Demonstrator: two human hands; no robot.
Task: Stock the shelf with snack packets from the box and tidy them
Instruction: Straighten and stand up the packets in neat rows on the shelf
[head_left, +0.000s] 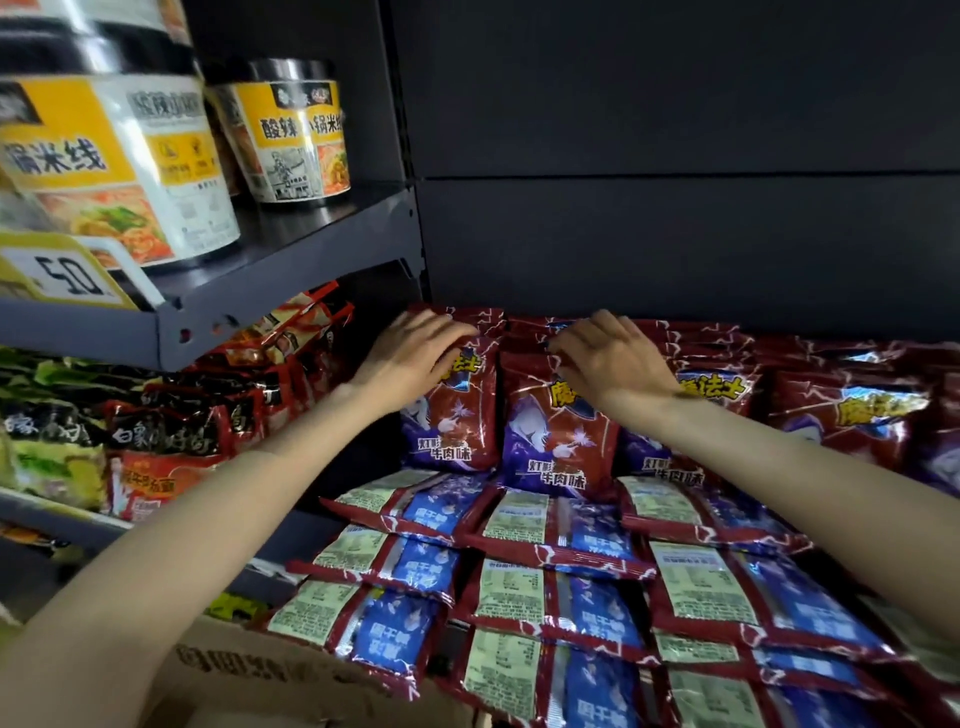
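Cardboard box (249, 675), both hands (410, 348) (608, 358) on upright snack packets (558, 431)

The snack packets (556, 431) are made of glossy plastic film, crinkled, with bright reflections along the creases. The flat-lying packets (566, 530) show the same shiny film, with matt pale printed panels. The box (244, 670) is of brown corrugated cardboard, matt and dull. The shelf (291, 249) and the back panel (675, 156) are of dark painted metal, smooth and matt. The noodle tubs (296, 135) are wrapped in smooth, slightly glossy printed film. The price tag (62, 275) is held in a glossy plastic holder.
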